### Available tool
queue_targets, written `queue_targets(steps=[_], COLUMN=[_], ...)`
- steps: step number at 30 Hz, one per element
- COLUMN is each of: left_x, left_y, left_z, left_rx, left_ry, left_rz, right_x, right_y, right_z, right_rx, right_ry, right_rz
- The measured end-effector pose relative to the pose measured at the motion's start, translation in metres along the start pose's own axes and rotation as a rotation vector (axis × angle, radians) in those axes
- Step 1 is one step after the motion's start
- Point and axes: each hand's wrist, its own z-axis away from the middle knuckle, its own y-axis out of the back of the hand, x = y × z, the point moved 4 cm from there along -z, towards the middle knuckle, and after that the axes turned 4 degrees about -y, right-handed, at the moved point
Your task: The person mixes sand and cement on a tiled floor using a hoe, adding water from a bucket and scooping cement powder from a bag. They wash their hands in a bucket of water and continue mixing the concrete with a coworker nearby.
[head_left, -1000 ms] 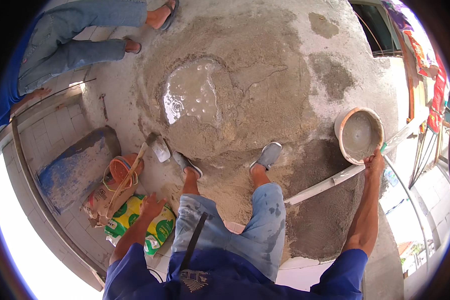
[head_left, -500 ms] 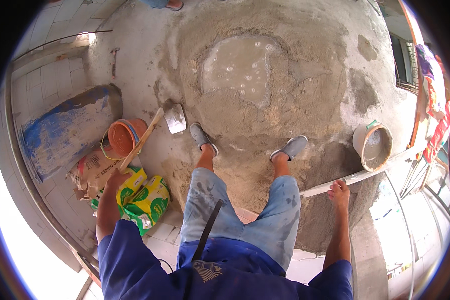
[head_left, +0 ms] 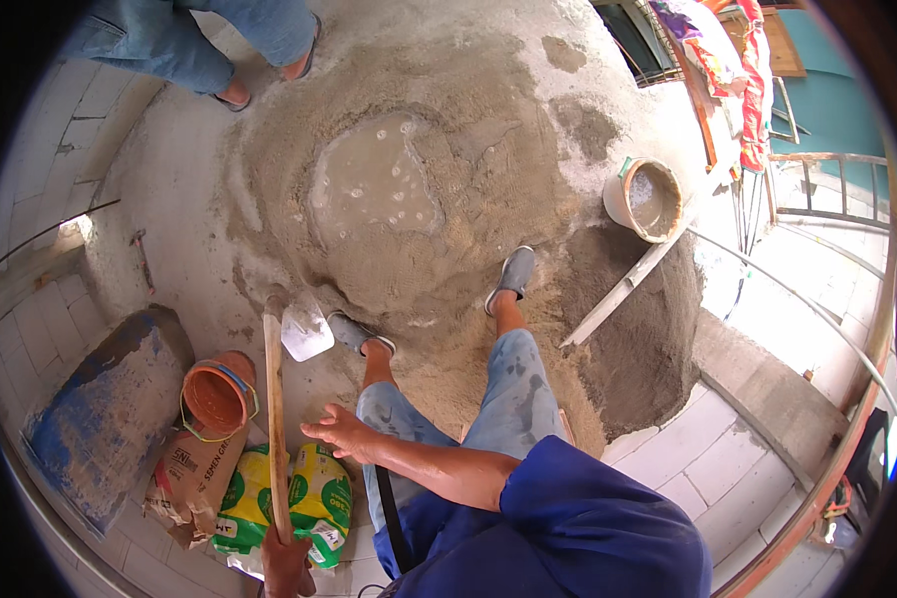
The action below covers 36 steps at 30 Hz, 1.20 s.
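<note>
My left hand [head_left: 286, 566] is closed round the lower end of a long wooden handle belonging to a shovel [head_left: 277, 429]. The pale metal blade of that shovel rests on the ground beside my left shoe. Just right of the handle, my right hand [head_left: 339, 435] reaches across my lap, fingers spread, holding nothing and apart from the wood. Beyond my feet spreads a ring of sandy mortar mix [head_left: 468, 209], with a grey watery pool [head_left: 379, 184] in its middle.
At left lie a blue drum [head_left: 100, 409], an orange bucket [head_left: 217, 397], a torn paper sack [head_left: 191, 473] and yellow-green bags [head_left: 314, 498]. A white bucket [head_left: 618, 204], a plank [head_left: 623, 299] and dark sand [head_left: 658, 349] are at right. Another person's legs [head_left: 259, 35] stand far left.
My view has turned right. The shovel handle has swung more upright in my left hand. My right hand has moved from beside the plank across to the handle. Another person's legs show more.
</note>
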Motion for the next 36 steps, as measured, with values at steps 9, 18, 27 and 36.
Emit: queue_targets(steps=[9, 18, 27, 36], left_x=[0.050, 0.303, 0.531, 0.384], left_y=[-0.077, -0.391, -0.614, -0.556], left_z=[0.079, -0.047, -0.046, -0.017], left_rx=[-0.238, -0.675, -0.935, -0.895], left_ry=[-0.323, -0.797, -0.641, -0.273], left_rz=[-0.632, -0.236, 0.238, 0.536], right_x=[-0.092, -0.290, -0.407, -0.309], right_y=[0.048, 0.411, 0.597, 0.500], right_z=[0.111, 0.233, 0.283, 0.239], right_rx=[-0.212, 0.360, 0.884, 0.982], right_ry=[0.291, 0.854, 0.694, 0.439], right_rz=[-0.762, -0.640, -0.089, 0.165])
